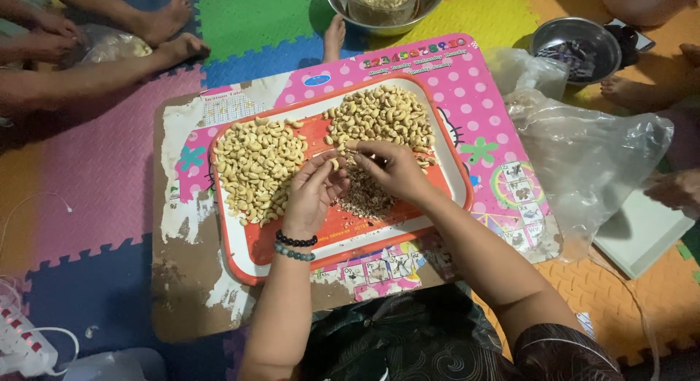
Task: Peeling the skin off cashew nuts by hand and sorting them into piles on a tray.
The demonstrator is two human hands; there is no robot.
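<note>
Fingers (pixel 329 171) of the left hand (pixel 312 195) are pinching one cashew (pixel 335 163); the right hand (pixel 390 168) is curling its fingertips close, seemingly on another nut. Just below them is lying a heap of brown skins (pixel 362 194); cashew piles (pixel 257 166) are flanking them on the orange tray (pixel 240 258).

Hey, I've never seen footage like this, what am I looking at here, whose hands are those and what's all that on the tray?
This single picture comes from a camera worn on a person's head, looking down at their own two bare hands. The left hand, with bead bracelets on its wrist, and the right hand meet over an orange tray and pinch a small cashew nut between them. On the tray lie two heaps of cashews and a darker pile of husk bits. The tray rests on a pink low table. Around it are metal bowls, a clear plastic bag and other people's feet.
</note>
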